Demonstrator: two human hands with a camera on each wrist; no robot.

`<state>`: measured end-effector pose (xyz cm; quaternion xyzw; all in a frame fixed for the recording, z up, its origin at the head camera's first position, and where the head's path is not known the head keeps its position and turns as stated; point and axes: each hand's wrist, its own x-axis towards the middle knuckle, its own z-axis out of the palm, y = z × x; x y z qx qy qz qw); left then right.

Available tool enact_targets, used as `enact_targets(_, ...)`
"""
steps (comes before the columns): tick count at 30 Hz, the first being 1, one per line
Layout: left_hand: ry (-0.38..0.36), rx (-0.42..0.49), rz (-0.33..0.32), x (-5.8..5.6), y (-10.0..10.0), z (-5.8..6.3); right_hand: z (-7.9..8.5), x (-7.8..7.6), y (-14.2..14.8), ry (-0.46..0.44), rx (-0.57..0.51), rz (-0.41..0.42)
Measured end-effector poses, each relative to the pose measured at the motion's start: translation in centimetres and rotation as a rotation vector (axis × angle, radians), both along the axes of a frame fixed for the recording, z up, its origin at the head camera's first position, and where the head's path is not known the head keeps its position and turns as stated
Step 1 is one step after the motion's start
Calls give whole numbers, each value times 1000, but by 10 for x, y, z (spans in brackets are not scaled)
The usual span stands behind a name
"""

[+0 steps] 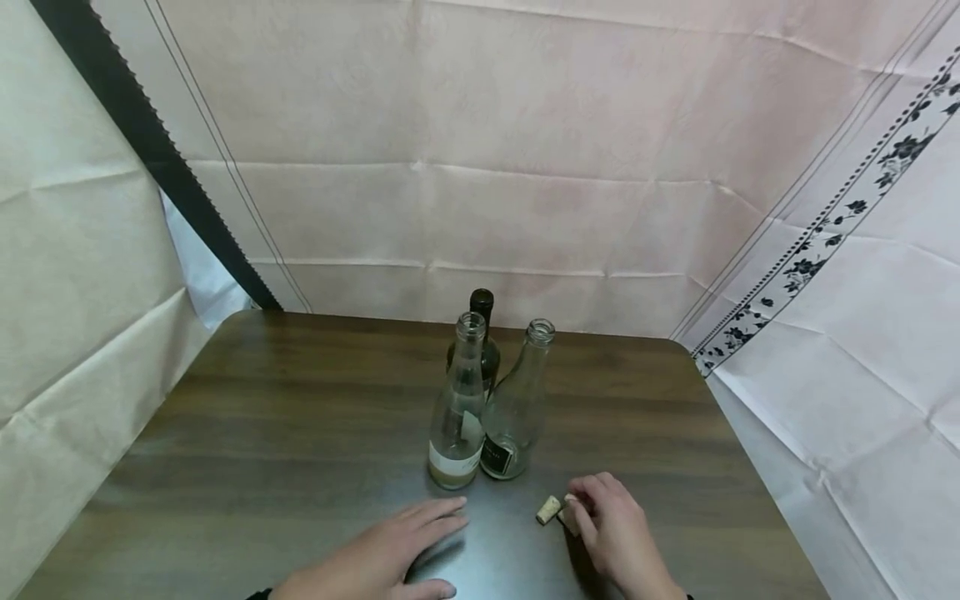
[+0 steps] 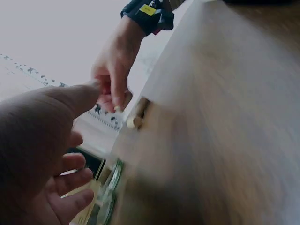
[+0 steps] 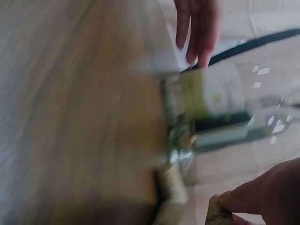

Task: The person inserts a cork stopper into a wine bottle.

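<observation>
The right hand (image 1: 617,527) pinches a wine cork (image 3: 217,212) above the wood-grain table (image 1: 300,433), beside two loose corks (image 1: 548,511); the left hand (image 1: 393,546), fingers extended, hovers left, nearer than three glass bottles (image 1: 454,425).

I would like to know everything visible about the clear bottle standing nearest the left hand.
The clear bottle looks like transparent glass, with a body narrowing to a long neck and open mouth. A pale label wraps its lower body. It stands upright on the table, in front of the dark bottle and beside another clear bottle; contact is unclear. The left hand is near its base.
</observation>
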<state>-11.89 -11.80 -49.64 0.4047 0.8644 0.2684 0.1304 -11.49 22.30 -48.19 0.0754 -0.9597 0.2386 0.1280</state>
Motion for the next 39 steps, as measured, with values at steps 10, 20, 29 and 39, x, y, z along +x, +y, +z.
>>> enact_targets(10,-436,491,144,-8,37,2,22,9,-30,320,-35,278)
enact_targets(20,-964,813,226,-16,66,1,27,13,-49,392,75,487)
enact_targets(29,-1044,838,278,-15,76,4,24,11,-54,474,122,564)
enact_targets(39,-958,822,335,-10,76,-1,21,13,-49,494,93,598)
